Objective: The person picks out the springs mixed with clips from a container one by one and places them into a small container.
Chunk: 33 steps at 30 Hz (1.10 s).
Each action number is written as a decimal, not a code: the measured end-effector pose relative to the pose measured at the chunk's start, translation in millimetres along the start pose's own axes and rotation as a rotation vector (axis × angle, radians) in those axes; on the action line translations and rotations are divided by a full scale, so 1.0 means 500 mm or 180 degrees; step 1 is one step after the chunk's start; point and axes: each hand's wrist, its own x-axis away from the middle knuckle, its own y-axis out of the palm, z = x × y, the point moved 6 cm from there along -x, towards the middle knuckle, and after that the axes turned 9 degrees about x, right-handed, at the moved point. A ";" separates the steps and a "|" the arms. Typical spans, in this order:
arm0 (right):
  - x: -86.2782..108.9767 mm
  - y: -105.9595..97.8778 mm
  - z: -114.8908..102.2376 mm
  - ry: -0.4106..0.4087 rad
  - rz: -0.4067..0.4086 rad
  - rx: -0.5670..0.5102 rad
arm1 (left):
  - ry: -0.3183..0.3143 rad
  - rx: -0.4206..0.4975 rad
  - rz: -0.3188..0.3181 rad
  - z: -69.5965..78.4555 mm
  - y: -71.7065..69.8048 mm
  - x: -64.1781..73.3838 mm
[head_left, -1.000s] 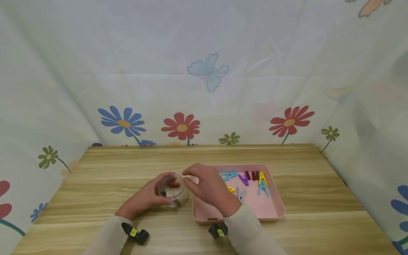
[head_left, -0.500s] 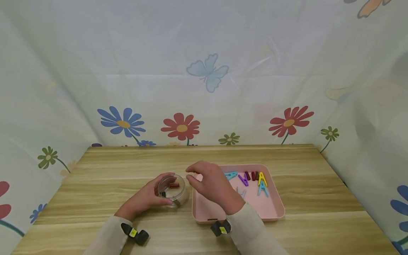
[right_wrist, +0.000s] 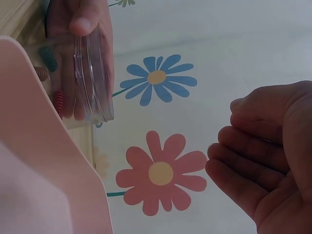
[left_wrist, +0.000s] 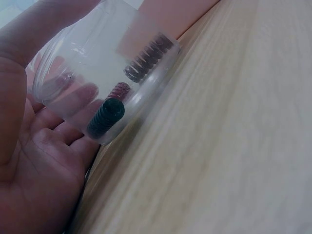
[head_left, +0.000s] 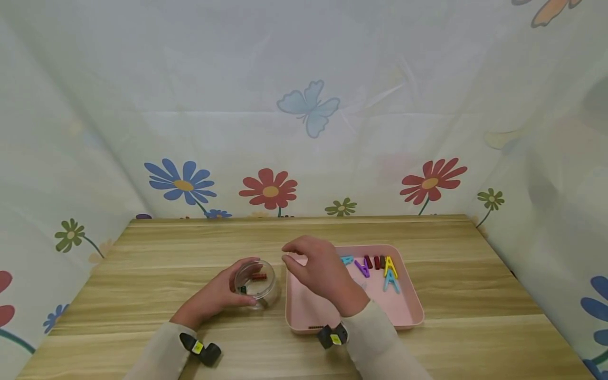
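My left hand [head_left: 220, 287] grips a clear jar [head_left: 272, 289] at the table's left-centre, thumb on the near side and fingers round the back. Inside it lie a red spring [head_left: 259, 276], a green spring [left_wrist: 106, 118] and a brown spring [left_wrist: 148, 57]. To the jar's right, my right hand [head_left: 325, 269] hovers above the left part of a pink tray [head_left: 304, 311]. The right wrist view has its fingers loosely bent, with nothing between them and the thumb. That hand hides some of the tray.
In the tray lie a purple clothes peg [head_left: 363, 268], a yellow clothes peg [head_left: 390, 264], a blue clothes peg [head_left: 391, 282] and small dark red pieces [head_left: 377, 263]. A dark coil [head_left: 315, 327] shows by its front wall. Flower-printed sheeting [head_left: 204, 126] stands behind the wooden table [head_left: 190, 237].
My right hand has drawn away from the jar's rim, rightward and slightly up, over the tray. The left hand and jar stay in place.
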 end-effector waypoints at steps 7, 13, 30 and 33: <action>-0.001 -0.010 0.007 0.0081 0.0038 0.0013 | -0.0055 -0.0002 0.0022 0.001 0.000 0.001; -0.002 -0.016 0.014 0.0121 0.0096 0.0033 | -0.0085 -0.0006 0.0037 0.000 -0.001 0.001; -0.003 -0.027 0.047 0.0401 0.0064 -0.0083 | -0.0071 -0.0016 0.0016 0.002 0.001 -0.001; -0.003 -0.031 0.049 0.0443 0.0074 -0.0106 | -0.0052 -0.0043 0.0018 0.001 0.000 -0.001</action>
